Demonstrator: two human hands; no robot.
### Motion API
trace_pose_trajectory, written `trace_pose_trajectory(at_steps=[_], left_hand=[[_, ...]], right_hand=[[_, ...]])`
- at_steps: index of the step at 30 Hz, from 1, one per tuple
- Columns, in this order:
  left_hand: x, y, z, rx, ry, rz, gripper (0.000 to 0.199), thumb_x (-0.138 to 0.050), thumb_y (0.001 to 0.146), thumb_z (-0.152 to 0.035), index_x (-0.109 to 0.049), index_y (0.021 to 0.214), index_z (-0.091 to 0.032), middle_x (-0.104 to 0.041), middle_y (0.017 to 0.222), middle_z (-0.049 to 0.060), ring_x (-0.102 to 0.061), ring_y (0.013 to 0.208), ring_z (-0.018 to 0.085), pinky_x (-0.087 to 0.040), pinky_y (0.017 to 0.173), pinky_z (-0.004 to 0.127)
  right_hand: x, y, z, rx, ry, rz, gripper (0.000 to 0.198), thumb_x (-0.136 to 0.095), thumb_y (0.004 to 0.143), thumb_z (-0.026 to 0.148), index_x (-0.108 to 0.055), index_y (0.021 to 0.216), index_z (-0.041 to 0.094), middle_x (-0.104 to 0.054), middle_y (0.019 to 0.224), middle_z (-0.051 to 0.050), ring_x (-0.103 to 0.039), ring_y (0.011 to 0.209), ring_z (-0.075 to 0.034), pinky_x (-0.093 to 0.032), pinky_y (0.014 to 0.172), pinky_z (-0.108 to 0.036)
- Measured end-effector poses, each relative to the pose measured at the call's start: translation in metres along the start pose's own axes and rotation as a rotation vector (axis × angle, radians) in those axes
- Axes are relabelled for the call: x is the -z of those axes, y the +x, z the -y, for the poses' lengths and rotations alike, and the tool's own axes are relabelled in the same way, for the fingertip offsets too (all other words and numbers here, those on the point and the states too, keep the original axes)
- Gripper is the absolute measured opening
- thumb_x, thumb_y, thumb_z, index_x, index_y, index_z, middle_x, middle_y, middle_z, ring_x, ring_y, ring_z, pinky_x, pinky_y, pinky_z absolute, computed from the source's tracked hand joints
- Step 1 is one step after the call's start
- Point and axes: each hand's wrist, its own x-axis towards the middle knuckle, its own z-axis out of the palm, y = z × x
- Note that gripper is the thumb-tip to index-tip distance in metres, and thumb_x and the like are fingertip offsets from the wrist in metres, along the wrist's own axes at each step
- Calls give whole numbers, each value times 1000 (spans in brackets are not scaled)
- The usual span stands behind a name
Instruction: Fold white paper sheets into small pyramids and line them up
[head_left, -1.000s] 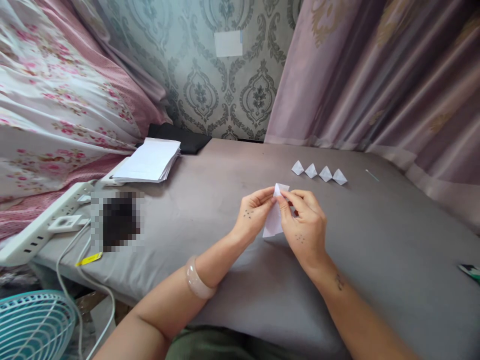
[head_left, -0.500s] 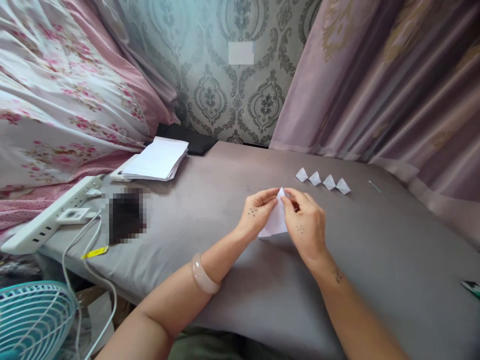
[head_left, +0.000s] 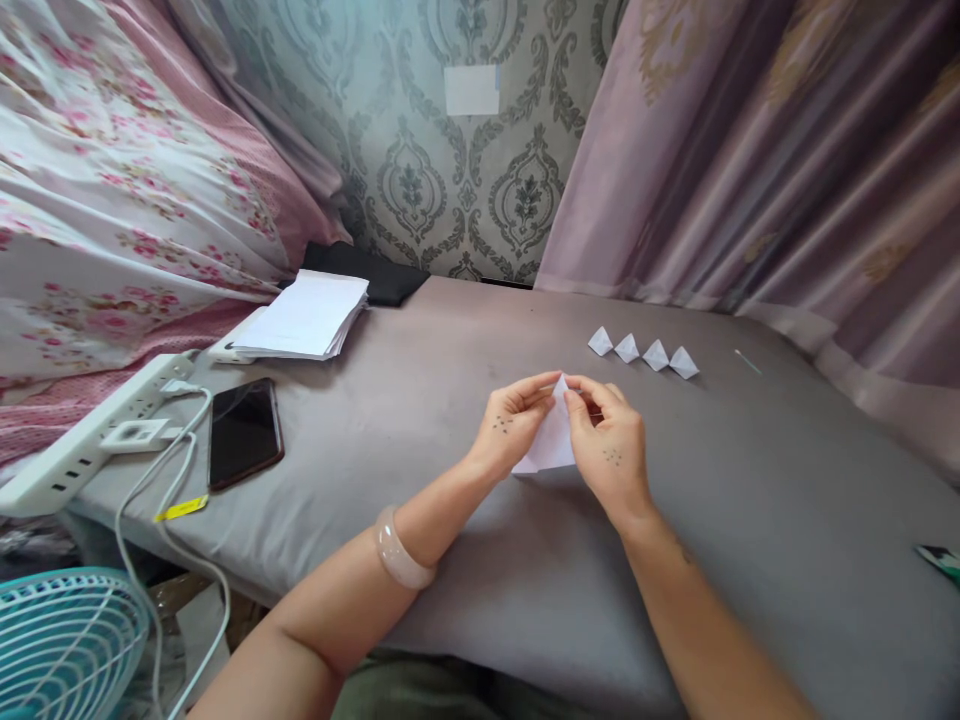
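A white sheet of paper (head_left: 553, 437), folded to a point at its top, is held between both hands over the grey-covered table (head_left: 420, 420). My left hand (head_left: 511, 420) pinches its left edge near the tip. On the other side, my right hand (head_left: 611, 440) grips the right edge, thumb on the near face. The fingers behind the sheet are partly hidden. Beyond the right hand, several small folded paper pieces (head_left: 656, 354) stand in a slanting row.
At the back left lies a stack of white paper (head_left: 304, 315) on a black item (head_left: 397, 287). A phone (head_left: 244, 433), a power strip (head_left: 97, 435) and white cables (head_left: 161, 490) occupy the left edge. A fan (head_left: 67, 640) stands below. A thin stick (head_left: 746, 361) lies far right.
The view has shifted slightly. Both hands keep nearly the same hold on the paper, with the right hand turned a little. The phone, blurred out before, now shows clearly.
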Motion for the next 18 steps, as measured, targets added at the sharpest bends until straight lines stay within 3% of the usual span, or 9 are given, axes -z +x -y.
trace_pose_trajectory(at_steps=[9, 18], left_hand=[[-1, -2, -3, -18, 25, 12, 30, -67, 76, -19, -72, 106, -18, -73, 99, 8, -66, 99, 20, -46, 96, 36], [-2, -2, -4, -48, 30, 20, 28, -68, 76, -21, -72, 104, -18, -73, 102, 8, -65, 100, 20, -45, 97, 35]], right_hand=[[0, 3, -1, -168, 191, 17, 30, -59, 81, 39, -73, 97, 17, -71, 90, -9, -62, 70, -16, -51, 67, -32], [-2, 3, -1, -163, 202, -16, 28, -61, 80, 39, -74, 91, 17, -72, 91, -9, -64, 75, -18, -51, 73, -34]])
